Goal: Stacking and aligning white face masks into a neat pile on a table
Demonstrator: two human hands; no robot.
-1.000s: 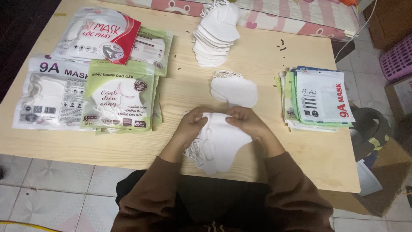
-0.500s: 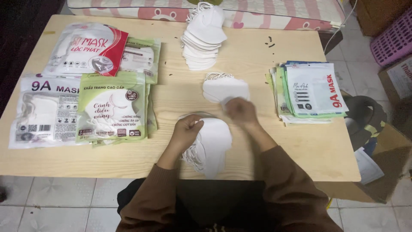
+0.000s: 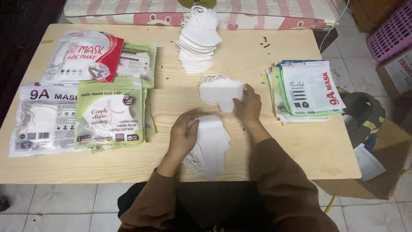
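**Head view: your right hand has gone off to the small pile**

Head view, and it's the only one you've got, so here goes. A second ago both your hands were bunched together on the near stack of white masks at the table's front edge. Half a second ago the right one had already lifted off toward the small pile beyond it. Now your right hand is planted on the right edge of that small pile, fingers laid over it and looking pinched on the top mask; I can't tell whether it's really gripped or just touched. Your left hand hasn't budged: it lies flat on the left side of the near stack, pressing rather than clenching, nothing picked up.

So the work has shifted from squaring up the near stack to reaching for another mask, I'd guess to add it. Both piles sit mid-table, just apart from each other.

Round about: a tall stack of masks at the far edge, filled packs spread on your left, flat empty bags on your right, all on the wooden table. None of those have moved.
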